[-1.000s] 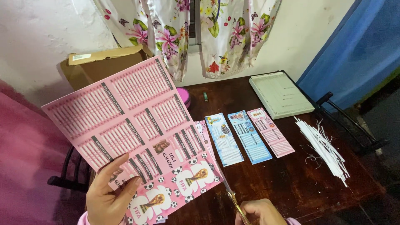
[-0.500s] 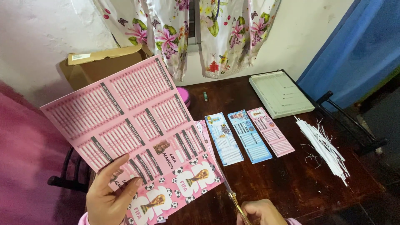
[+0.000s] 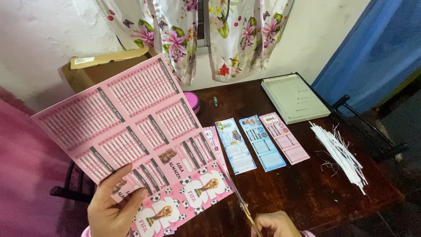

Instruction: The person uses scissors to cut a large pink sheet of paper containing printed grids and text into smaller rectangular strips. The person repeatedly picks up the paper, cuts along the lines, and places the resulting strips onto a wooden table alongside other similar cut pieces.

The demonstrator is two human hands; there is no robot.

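My left hand point(image 3: 113, 210) holds up a large pink printed sheet point(image 3: 127, 127) by its lower left corner, thumb on its face. The sheet shows rows of small tables, football icons and trophy pictures, and tilts up to the left. My right hand point(image 3: 275, 224) sits at the bottom edge, closed on a pair of gold-handled scissors point(image 3: 244, 209). The blades run up along the sheet's right edge. Most of the right hand is cut off by the frame.
On the dark wooden table point(image 3: 307, 193) lie two blue strips point(image 3: 250, 147) and a pink strip point(image 3: 284, 138), a paper trimmer point(image 3: 294, 97), a heap of white paper offcuts point(image 3: 340, 153) and a pink round tin point(image 3: 193, 101). A cardboard box point(image 3: 101, 66) stands at the left.
The sheet and both hands stay almost still; the scissors have edged slightly further up along the sheet's right edge.
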